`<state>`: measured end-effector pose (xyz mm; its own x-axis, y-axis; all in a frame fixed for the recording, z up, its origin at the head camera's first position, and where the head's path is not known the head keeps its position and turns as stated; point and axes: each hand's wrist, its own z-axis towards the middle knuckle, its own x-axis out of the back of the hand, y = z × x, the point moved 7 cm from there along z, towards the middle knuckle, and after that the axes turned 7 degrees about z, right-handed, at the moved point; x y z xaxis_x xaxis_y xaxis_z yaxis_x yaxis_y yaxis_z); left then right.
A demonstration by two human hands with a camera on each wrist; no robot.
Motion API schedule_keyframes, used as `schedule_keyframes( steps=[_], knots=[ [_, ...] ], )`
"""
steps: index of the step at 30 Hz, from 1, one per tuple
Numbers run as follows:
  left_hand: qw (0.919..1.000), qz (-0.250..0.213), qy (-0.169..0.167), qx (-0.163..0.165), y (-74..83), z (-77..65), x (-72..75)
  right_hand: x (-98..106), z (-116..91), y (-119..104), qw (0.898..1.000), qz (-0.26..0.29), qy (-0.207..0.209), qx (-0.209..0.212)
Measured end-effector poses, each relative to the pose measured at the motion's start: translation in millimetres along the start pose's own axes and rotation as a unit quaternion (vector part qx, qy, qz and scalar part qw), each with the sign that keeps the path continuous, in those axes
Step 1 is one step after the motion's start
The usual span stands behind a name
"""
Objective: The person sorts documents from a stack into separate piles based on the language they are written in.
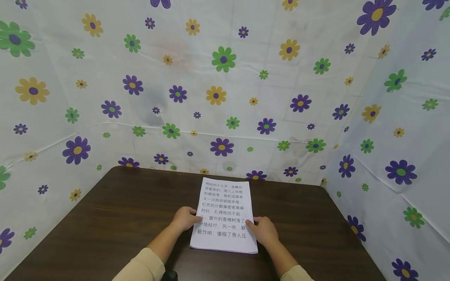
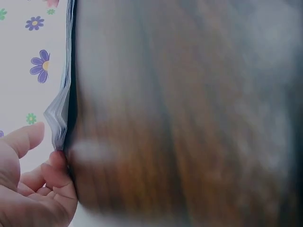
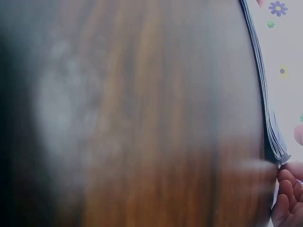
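A stack of white paper sheets (image 1: pixel 225 203) printed with Chinese text lies before me on the dark wooden table, its top end away from me. My left hand (image 1: pixel 185 219) grips the left edge, with its thumb over the top sheet. On the opposite edge, my right hand (image 1: pixel 264 231) holds the stack in the same manner. In the left wrist view, the layered page edges (image 2: pixel 59 118) bend outward just above the curled fingers. Curled fingers of the right hand (image 3: pixel 289 194) also meet the page edges (image 3: pixel 274 127) in the right wrist view.
The brown wooden table (image 1: pixel 116 218) has rounded far corners. A white cloth with purple, green and yellow flowers (image 1: pixel 197 70) hangs behind it and along both sides. A small dark object (image 1: pixel 170 275) shows at the bottom, beside the left sleeve (image 1: pixel 144 265).
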<state>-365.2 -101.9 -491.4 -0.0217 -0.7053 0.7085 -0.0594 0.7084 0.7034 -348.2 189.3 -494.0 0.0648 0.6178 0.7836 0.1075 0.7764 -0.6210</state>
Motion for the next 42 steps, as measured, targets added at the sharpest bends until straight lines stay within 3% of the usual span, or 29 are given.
schedule_keyframes(
  steps=[5, 15, 23, 29, 38, 42],
  knots=[
    [0.9998, -0.001, 0.02, 0.003, -0.4, 0.4, 0.8, -0.5, 0.7, 1.9, 0.999, 0.033, 0.008, -0.012],
    [0.9991, -0.016, 0.038, 0.008, -1.2, 1.0, 0.2, -0.8, 0.2, 3.0, 0.998, 0.044, 0.019, -0.033],
    [0.9974, -0.048, 0.045, 0.028, -5.8, -0.1, 2.5, 1.4, -1.2, 3.5, 0.998, 0.053, 0.026, -0.027],
    [0.995, -0.077, 0.06, 0.023, -4.2, -0.1, 3.6, 1.0, -2.4, 3.9, 0.998, 0.055, 0.022, -0.037],
    [0.9942, -0.018, 0.106, -0.013, 5.9, -0.9, 14.0, 3.2, -3.1, 2.7, 0.998, 0.058, 0.018, -0.026],
    [0.9943, -0.046, 0.096, -0.002, 4.7, 0.1, 12.4, 3.0, -1.6, 5.9, 0.997, 0.069, 0.02, -0.03]
  ],
)
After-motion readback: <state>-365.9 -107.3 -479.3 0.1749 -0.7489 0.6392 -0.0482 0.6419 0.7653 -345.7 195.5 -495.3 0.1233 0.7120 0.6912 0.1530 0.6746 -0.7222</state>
